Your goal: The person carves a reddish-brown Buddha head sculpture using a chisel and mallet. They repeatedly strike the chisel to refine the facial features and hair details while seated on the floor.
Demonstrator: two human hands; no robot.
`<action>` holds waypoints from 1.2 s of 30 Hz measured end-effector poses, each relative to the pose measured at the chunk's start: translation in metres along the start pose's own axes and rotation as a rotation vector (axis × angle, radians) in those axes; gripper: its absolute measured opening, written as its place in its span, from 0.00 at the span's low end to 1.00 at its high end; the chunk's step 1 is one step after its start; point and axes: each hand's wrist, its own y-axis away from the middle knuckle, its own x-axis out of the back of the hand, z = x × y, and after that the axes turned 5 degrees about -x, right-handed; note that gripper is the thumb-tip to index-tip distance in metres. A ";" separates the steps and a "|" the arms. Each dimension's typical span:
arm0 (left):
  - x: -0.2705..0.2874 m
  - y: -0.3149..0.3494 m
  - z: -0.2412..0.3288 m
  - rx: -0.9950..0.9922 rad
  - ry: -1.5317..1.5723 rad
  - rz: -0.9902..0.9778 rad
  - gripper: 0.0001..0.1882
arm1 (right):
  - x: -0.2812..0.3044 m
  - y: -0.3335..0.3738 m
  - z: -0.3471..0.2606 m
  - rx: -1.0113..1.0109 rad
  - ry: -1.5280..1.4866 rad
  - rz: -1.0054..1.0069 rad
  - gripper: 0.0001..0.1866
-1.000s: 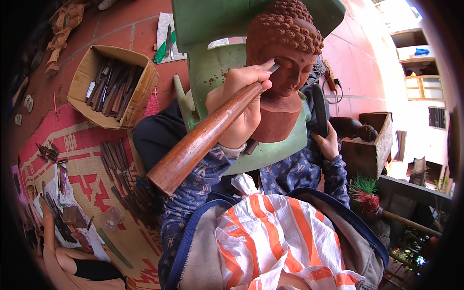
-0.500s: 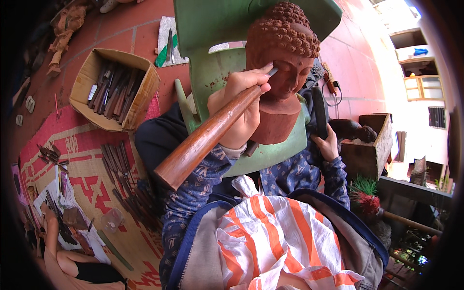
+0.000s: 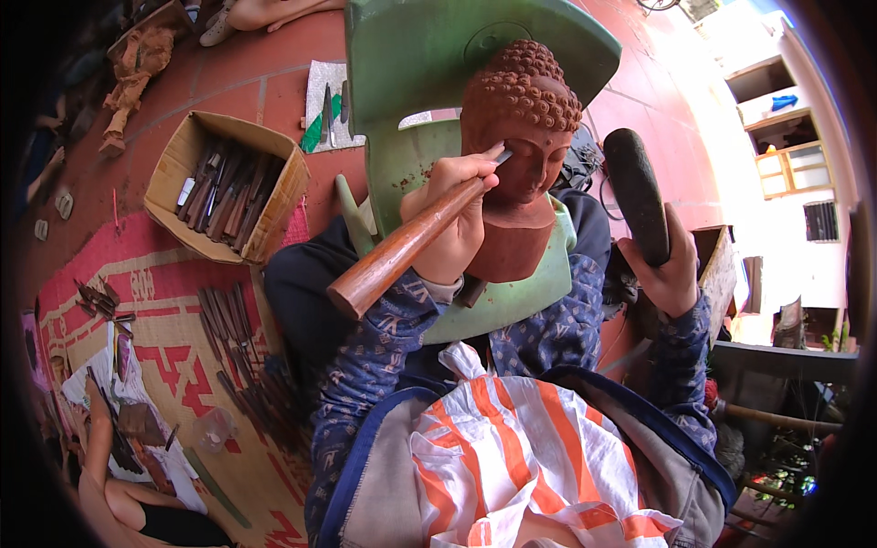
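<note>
A reddish-brown carved wooden head (image 3: 530, 110), with rows of knobbly curls and lowered eyelids, stands upright on a green plastic chair (image 3: 411, 164) between my knees. My left hand (image 3: 449, 228) is closed round a chisel (image 3: 402, 251) with a thick, glossy brown wooden handle. Its short metal blade points at the eye area on the left of the face; the tip looks to be touching the wood. Raised off to the right of the head, my right hand (image 3: 671, 269) grips the lower end of a dark, rounded club-like mallet (image 3: 632, 183), apart from the chisel.
Left of the chair, a cardboard box (image 3: 164, 187) holds several chisels. More tools (image 3: 228, 320) lie on the red and tan mat (image 3: 164, 356). A wooden crate (image 3: 717, 265) stands at right. Another person's arm (image 3: 99, 438) and legs show at lower left. A striped cloth (image 3: 512, 429) covers my lap.
My right hand has lifted the mallet up and to the right, away from the carved head. The chisel handle's butt has swung up and right slightly, its tip still at the eye.
</note>
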 end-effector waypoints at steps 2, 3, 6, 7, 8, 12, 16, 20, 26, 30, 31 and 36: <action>0.000 0.001 0.002 0.017 0.000 -0.024 0.05 | 0.018 -0.013 -0.033 0.201 0.137 0.042 0.19; 0.001 0.000 0.002 -0.017 -0.044 -0.033 0.05 | 0.029 -0.021 -0.052 0.285 0.204 0.038 0.20; 0.004 0.012 -0.004 -0.040 -0.222 -0.062 0.06 | 0.055 -0.041 -0.099 0.363 0.332 -0.028 0.20; 0.007 0.023 -0.007 0.008 -0.302 -0.069 0.08 | 0.064 -0.046 -0.120 0.423 0.392 -0.039 0.20; 0.009 0.025 -0.012 0.028 -0.370 -0.076 0.08 | 0.067 -0.051 -0.137 0.517 0.427 -0.009 0.21; 0.014 0.012 -0.007 -0.051 -0.343 -0.097 0.08 | 0.081 -0.062 -0.190 0.803 0.667 -0.019 0.22; 0.009 0.003 -0.006 -0.086 -0.318 -0.110 0.08 | 0.091 -0.064 -0.216 1.013 0.851 0.009 0.28; 0.012 0.001 -0.006 -0.098 -0.327 -0.110 0.07 | 0.105 -0.066 -0.220 1.091 0.873 -0.021 0.32; 0.010 -0.001 -0.013 -0.098 -0.333 -0.128 0.07 | 0.099 -0.066 -0.217 1.091 0.921 0.013 0.29; 0.004 0.000 -0.015 -0.027 -0.260 -0.075 0.06 | 0.095 -0.066 -0.213 1.038 0.949 0.059 0.27; 0.007 -0.001 -0.014 -0.032 -0.261 -0.081 0.06 | 0.098 -0.064 -0.211 1.024 0.952 0.081 0.26; 0.036 -0.006 -0.003 -0.014 -0.392 -0.062 0.06 | 0.124 -0.068 -0.170 0.876 0.908 0.178 0.25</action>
